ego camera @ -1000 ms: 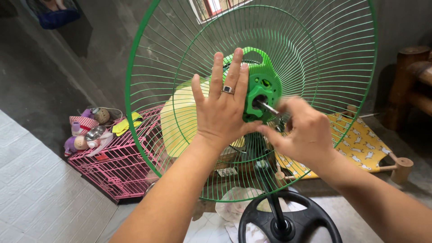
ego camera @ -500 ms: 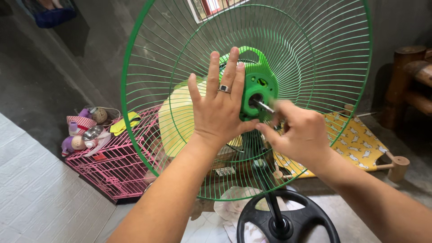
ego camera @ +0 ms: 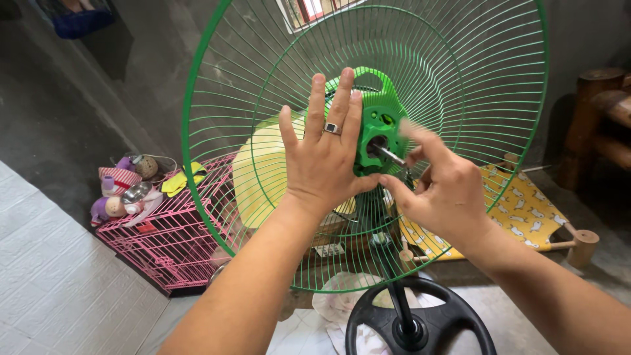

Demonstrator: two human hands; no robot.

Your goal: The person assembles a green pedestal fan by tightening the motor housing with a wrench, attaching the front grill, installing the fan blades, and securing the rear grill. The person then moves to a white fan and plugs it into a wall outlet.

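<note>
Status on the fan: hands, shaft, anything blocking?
Left hand flat on green guard, beside hub. Right hand at metal shaft, fingers blurred, grip unclear. No blade on shaft; nothing blocking.

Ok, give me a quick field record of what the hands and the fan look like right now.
left hand: flat, fingers spread, pressed against the green wire guard beside the hub
right hand: at the metal shaft, fingertips blurred; grip unclear
hub: green plastic, shaft sticking out of its centre
stand base: black, round, below the guard
behind: pink wire cage on the left
</note>
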